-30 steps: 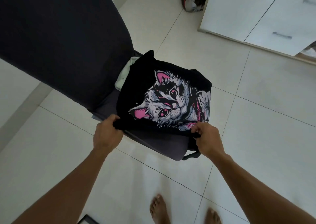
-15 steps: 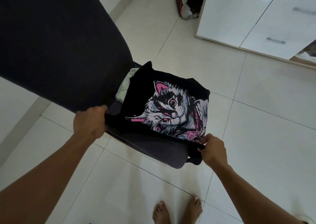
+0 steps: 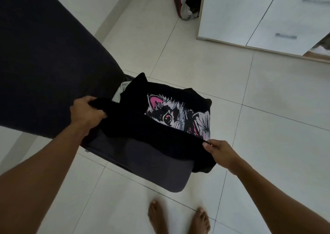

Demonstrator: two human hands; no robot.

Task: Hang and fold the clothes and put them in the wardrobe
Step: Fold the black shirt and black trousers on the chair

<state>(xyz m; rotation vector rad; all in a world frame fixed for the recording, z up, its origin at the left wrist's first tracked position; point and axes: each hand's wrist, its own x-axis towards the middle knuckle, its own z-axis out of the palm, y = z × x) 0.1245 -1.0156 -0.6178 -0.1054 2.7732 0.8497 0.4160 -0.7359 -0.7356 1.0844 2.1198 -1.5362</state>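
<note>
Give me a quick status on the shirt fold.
Left hand and right hand both grip the black cat shirt. Shirt half-folded on chair seat. Nothing obstructing.

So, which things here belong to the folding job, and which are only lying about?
Job:
black cat shirt, gripped by left hand and right hand
pale garment under it
chair
wardrobe

Lying about:
clothes heap beside the wardrobe

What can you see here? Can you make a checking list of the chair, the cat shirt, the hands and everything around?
Surface: dark chair seat, partly bare.
Job's things: black cat T-shirt on the seat, near edge folded over the print; white wardrobe, far right.
Clutter: pale cloth under the shirt; clothes pile on the floor.
Hands: left hand grips a shirt corner; right hand pinches the fold.
Cables: nothing seen.
Surroundings: tiled floor, bare feet.
</note>
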